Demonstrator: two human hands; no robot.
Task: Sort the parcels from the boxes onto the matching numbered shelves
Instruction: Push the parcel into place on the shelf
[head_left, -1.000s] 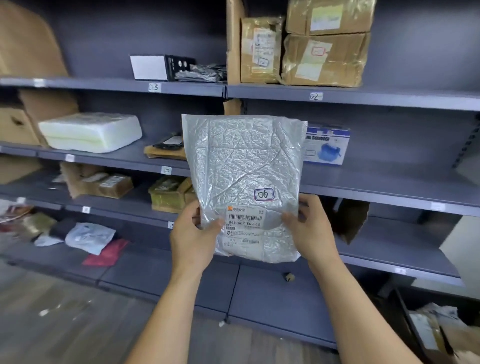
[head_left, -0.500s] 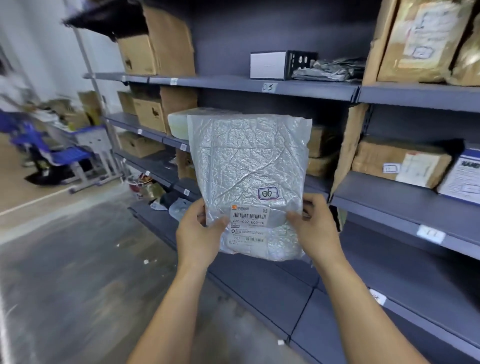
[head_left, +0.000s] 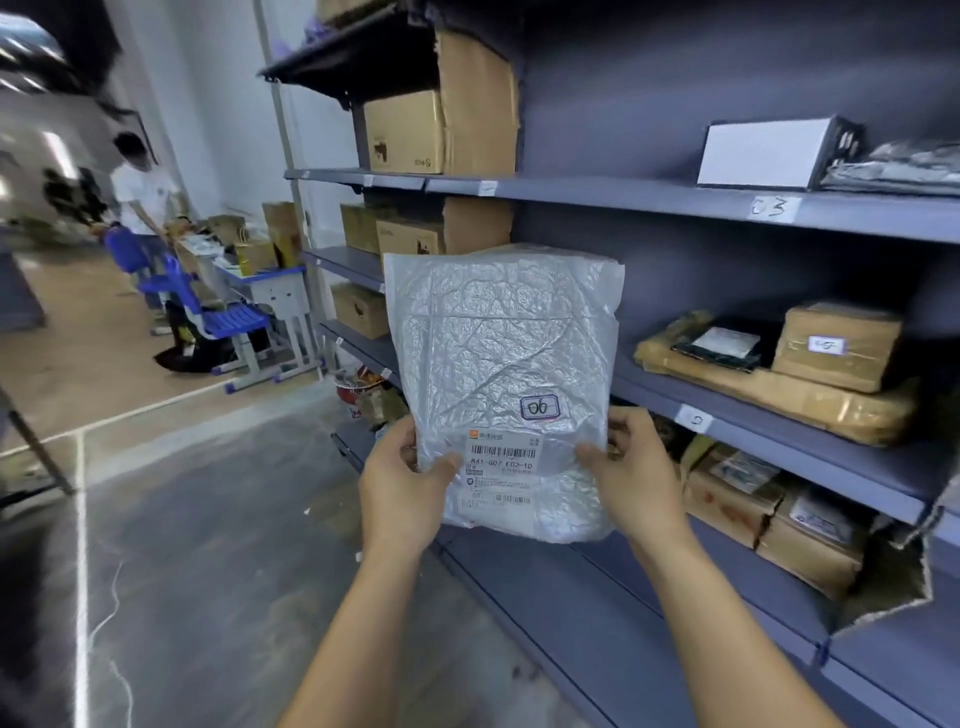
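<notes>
Both hands, left hand (head_left: 402, 491) and right hand (head_left: 636, 486), gripped the lower edges of a silver parcel (head_left: 501, 384) marked 06, held upright before the grey shelves (head_left: 675, 200).

We are reading a handwritten "06" inside a drawn box on the silver parcel (head_left: 501, 384). Below it, the parcel's white shipping label (head_left: 501, 462) is showing a barcode and the code "841-G07 E02-10" (the smaller print under it is staying too fine for us to read). On the front edge of the upper shelf (head_left: 649, 200), a white tag (head_left: 770, 208) is showing a handwritten "03". Other tags and box labels are blurring beyond reading.
</notes>
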